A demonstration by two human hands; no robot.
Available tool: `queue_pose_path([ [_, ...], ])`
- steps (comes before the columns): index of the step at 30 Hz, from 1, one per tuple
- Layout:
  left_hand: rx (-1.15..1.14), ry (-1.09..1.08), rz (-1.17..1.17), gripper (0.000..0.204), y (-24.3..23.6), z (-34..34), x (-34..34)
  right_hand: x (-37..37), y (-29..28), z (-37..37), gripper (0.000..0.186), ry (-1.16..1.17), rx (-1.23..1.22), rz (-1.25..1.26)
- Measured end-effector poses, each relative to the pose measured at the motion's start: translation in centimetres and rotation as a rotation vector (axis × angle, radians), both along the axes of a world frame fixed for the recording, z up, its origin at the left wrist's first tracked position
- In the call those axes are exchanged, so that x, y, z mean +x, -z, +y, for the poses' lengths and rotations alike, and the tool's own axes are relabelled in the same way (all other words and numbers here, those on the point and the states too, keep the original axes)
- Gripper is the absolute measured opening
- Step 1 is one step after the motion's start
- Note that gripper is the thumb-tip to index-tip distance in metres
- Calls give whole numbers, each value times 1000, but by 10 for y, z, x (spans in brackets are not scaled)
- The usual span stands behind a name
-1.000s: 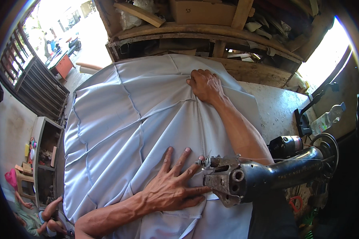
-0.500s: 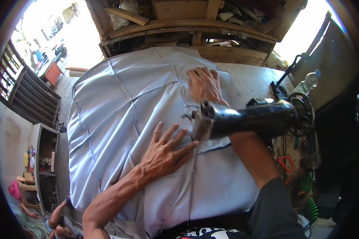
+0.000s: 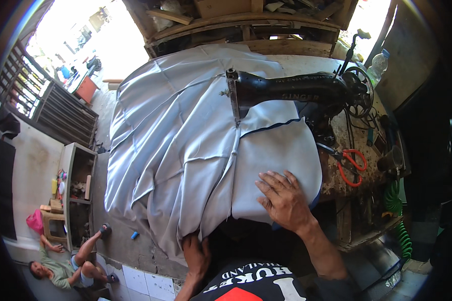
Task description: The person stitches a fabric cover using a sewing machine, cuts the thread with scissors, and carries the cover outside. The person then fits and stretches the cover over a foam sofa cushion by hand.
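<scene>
1. Pale grey fabric (image 3: 196,135): lies over the worktable (image 3: 339,186), seams and long folds running across it; passes under the head of the sewing machine; hangs in gathers at the near left edge. Shows a dark blue line at a panel edge, just right of the machine head.
2. Right hand (image 3: 288,203): rests palm down on the smooth near right panel, fingers extended and slightly apart, clenching nothing.
3. Left hand (image 3: 196,256): sits low at the hanging near edge, in contact with the fabric. Fingers partly covered; grip not determinable from this view.
4. Sewing machine (image 3: 291,89): black, arm reaching leftward over the fabric, handwheel (image 3: 359,93) at its right end.
5. Scissors (image 3: 344,154): red-handled, lie open on the worktable, right of the fabric.
6. Clear plastic bottle (image 3: 378,67): near the handwheel.
7. Green coiled hose (image 3: 403,236): hangs at the right.
8. Wooden shelving (image 3: 286,47): stands beyond the fabric, loaded with assorted items.
9. Another person (image 3: 60,271): low at the far left, beside a stool (image 3: 55,226).
</scene>
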State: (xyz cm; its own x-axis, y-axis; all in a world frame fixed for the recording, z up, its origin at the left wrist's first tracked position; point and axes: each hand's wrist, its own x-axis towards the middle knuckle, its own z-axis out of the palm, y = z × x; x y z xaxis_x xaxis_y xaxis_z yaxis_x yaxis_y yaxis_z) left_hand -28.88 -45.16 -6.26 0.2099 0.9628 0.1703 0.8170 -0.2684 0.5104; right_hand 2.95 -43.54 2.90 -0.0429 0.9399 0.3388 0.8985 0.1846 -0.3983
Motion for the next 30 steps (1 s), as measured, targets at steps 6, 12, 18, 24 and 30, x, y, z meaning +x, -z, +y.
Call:
queue_pose_path([
  [6, -259, -185, -258, 22, -76, 5, -16, 2, 16, -9, 38, 57, 51, -94],
  [12, 39, 377, -20, 25, -211, -23, 50, -4, 17, -4, 36, 70, 57, -81],
  [18, -322, 348, 372, 21, -213, -21, 70, -1, 23, -3, 39, 61, 61, -67],
  [24, -25, 351, 20, 21, -192, -10, 65, -7, 1, 1, 47, 44, 85, -8],
  [30, -267, 208, -182, 26, -202, -13, 39, -47, 6, -31, 26, -20, 84, 300],
])
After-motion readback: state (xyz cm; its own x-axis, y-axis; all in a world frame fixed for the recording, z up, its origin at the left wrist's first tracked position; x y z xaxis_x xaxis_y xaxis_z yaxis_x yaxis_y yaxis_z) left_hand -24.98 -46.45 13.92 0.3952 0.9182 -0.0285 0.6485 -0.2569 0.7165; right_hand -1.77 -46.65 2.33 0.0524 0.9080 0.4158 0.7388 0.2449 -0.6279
